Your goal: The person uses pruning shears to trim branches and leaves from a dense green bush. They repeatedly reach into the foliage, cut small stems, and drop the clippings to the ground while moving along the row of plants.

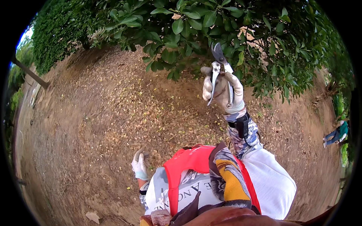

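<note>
In my gloved right hand [234, 90] is a pair of pruning shears [220, 56] with dark blades and silver handles. The fingers wrap round the handles, and the blade end points up toward the leaves of a dense green bush [196, 28]. Down at my left side hangs my left hand [139, 164], in a pale glove. Its fingers are stretched out and it holds nothing; bare ground lies beneath it.
Fallen leaves [151, 116] cover the brown soil below the bush. A second, rounded bush [60, 34] grows at the far left, near a slanting thin trunk [32, 74]. At the right edge stands another person [337, 133] in a green top.
</note>
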Demonstrator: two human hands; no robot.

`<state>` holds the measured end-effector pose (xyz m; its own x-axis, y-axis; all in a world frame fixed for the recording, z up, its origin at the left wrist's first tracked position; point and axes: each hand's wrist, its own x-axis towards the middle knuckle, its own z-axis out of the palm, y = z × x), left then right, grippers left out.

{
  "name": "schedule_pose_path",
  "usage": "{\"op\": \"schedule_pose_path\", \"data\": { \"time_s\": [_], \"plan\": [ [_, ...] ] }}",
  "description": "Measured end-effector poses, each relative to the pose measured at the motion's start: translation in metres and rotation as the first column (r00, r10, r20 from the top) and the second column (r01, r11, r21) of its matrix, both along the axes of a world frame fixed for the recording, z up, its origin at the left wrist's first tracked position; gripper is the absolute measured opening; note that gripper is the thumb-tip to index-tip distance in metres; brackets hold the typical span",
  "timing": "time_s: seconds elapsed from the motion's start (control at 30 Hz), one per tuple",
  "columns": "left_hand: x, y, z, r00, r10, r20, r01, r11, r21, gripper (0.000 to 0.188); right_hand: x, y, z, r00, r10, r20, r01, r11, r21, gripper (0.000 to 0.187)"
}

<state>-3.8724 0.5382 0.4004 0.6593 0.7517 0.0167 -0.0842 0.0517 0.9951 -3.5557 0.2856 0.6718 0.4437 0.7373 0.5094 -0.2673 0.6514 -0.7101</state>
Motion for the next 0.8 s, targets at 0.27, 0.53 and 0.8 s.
{"op": "schedule_pose_path", "data": {
  "time_s": [0.27, 0.53, 0.8],
  "plan": [
    [0.008, 0.001, 0.013, 1.0, -0.023, -0.012, 0.023, 1.0, 0.006, 0.039, 0.008, 0.008, 0.003, 0.988, -0.119, 0.098, 0.132, 0.98, -0.145, 0.056],
    [-0.002, -0.002, 0.009, 0.999, 0.046, -0.029, -0.047, 0.998, -0.035, 0.038, 0.028, 0.019, 0.013, 0.955, -0.24, 0.175, 0.276, 0.935, -0.223, 0.06],
    [0.001, -0.005, 0.029, 0.997, 0.056, -0.049, -0.058, 0.998, -0.033, 0.036, 0.028, 0.02, 0.031, 0.902, -0.357, 0.242, 0.412, 0.88, -0.236, 0.047]
  ]
}}
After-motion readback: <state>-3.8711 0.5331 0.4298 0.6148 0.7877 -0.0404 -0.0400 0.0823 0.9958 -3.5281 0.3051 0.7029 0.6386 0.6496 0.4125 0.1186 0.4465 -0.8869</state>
